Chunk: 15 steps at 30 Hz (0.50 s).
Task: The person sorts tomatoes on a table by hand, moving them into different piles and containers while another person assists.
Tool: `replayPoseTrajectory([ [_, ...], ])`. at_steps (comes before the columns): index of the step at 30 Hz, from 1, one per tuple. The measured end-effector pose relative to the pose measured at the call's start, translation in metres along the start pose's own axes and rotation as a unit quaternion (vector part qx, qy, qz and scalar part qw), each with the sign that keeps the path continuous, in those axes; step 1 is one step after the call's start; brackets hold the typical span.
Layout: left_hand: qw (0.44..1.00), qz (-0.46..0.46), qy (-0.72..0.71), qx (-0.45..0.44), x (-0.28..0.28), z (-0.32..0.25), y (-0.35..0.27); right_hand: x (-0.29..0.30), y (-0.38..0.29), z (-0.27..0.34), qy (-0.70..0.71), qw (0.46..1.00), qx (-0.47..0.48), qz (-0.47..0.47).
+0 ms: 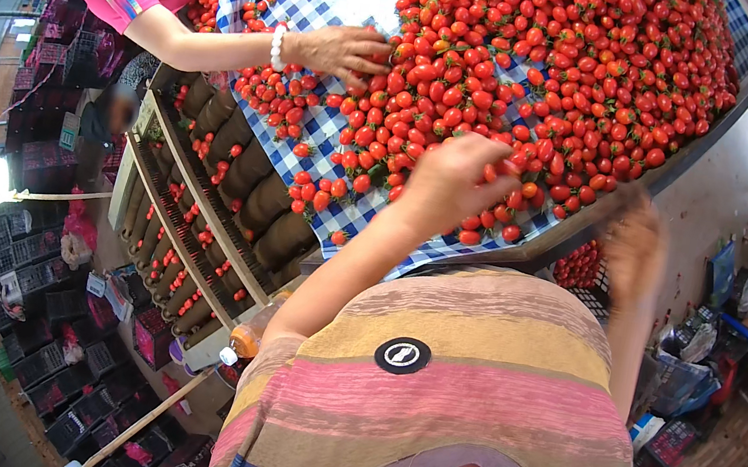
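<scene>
My left hand (456, 182) is over the near part of a big heap of red cherry tomatoes (608, 73). One red tomato (490, 173) shows between its thumb and fingers; whether it is gripped or lies behind them is unclear. Past the table's right edge (692, 140), my right hand (635, 236) is blurred by motion, its fingers hard to make out. Below that hand, a black crate (597, 296) shows more tomatoes (578, 264). Under the heap lies a blue-and-white checked cloth (285, 151).
Across the cloth, another person's hand (339, 51) with a white bead bracelet (277, 46) touches tomatoes. A roller machine (207, 187) with tomatoes between its rollers adjoins the table on the left. A bottle (245, 341) stands by my left elbow. Stacked dark crates (65, 361) fill the lower left.
</scene>
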State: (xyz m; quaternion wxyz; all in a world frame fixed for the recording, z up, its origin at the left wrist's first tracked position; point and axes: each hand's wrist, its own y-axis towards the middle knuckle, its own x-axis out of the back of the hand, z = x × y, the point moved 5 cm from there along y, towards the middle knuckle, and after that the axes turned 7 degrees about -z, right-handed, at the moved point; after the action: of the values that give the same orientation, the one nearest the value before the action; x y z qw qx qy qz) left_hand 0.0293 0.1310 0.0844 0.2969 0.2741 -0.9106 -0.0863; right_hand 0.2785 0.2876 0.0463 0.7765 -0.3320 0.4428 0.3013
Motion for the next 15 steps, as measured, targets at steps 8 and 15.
replayPoseTrajectory([
  [8, 0.988, -0.053, 0.123, -0.081, 0.016, 0.041, 0.034, 0.039, -0.027, 0.027, -0.291, 0.933, -0.016, -0.209],
  [15, 0.941, -0.034, 0.325, 0.093, -0.005, 0.124, 0.006, 0.068, -0.033, 0.105, -0.851, 0.384, 0.258, -0.247],
])
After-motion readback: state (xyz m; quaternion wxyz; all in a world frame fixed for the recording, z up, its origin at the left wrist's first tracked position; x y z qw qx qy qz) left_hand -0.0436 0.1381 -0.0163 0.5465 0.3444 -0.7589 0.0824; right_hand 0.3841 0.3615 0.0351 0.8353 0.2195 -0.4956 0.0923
